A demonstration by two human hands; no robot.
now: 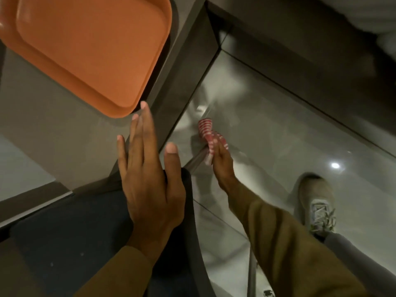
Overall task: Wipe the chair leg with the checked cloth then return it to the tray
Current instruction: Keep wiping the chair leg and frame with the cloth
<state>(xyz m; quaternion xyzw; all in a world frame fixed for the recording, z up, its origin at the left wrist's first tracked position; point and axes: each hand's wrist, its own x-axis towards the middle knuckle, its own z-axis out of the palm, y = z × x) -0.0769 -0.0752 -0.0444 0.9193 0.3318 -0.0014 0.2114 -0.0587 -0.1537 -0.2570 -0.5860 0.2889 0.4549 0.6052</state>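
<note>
The right hand (221,162) is clutching the red-and-white checked cloth (209,138), pressing it against the metal chair leg (196,160) low beside the glossy floor (278,129). The left hand (150,168) is lying flat, fingers spread and holding nothing, on the dark chair seat (85,232). The orange tray (85,50) is sitting above on the table (42,125).

Red-white checked cloth (209,138) bunched against metal chair leg (196,159); orange tray (90,50) empty.
</note>
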